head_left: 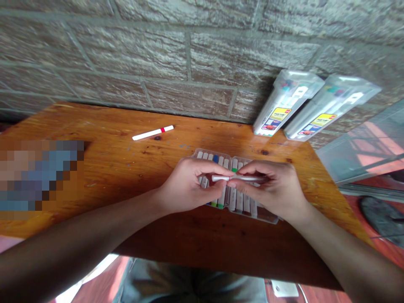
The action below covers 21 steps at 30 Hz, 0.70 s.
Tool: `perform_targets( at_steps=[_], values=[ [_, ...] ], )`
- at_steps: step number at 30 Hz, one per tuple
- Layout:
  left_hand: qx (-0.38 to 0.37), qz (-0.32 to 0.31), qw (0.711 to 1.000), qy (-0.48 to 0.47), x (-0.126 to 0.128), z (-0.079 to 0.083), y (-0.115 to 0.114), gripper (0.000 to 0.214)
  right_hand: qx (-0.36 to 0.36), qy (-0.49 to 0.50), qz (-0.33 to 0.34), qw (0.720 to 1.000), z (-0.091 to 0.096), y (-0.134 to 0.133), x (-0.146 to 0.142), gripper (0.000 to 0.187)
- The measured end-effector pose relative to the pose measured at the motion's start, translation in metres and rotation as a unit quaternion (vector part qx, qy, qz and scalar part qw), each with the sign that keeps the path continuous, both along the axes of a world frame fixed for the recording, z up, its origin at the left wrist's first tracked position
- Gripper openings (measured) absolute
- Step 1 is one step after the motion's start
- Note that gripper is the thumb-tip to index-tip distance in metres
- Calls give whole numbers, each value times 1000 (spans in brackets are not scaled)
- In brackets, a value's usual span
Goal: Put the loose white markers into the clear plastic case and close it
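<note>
1. A block wall (164,54) backs a wooden table (104,168), where two clear cases (274,111) stand near the right end and a red-banded marker (153,133) lies alone.
2. A white marker (241,178) hangs nearly level above an open case (267,214) lined with others.
3. The left hand (189,185) pinches its short end, thumb and forefinger drawn in tight; the right hand (277,185) grips the longer part likewise.
4. Whether a gap parts the two sections is too blurred to tell.
5. Good handling appears to call for fingertips close to the join, both sections in line, and light, even force lengthwise, without bending.
</note>
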<state>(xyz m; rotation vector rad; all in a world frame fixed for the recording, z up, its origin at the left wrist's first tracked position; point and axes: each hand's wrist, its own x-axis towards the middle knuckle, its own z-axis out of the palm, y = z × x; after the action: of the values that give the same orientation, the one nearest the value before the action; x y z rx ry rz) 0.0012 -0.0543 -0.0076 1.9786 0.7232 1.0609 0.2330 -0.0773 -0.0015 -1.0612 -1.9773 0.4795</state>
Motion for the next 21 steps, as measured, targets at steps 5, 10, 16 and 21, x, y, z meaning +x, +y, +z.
perform_targets(
  at_steps=[5,10,16,21],
  values=[
    [21,-15,1000,-18,-1,-2,2,23,-16,-6,-3,1000,0,0,0,17],
    [18,-13,999,-23,0,-2,2,20,-32,1,1,999,3,-1,-1,17],
    [-9,-12,1000,-22,0,-1,3,17,-44,8,20,999,5,-1,0,11],
    [-29,-1,999,-23,-1,-3,4,13,-39,11,27,999,6,0,-2,5]
  ],
)
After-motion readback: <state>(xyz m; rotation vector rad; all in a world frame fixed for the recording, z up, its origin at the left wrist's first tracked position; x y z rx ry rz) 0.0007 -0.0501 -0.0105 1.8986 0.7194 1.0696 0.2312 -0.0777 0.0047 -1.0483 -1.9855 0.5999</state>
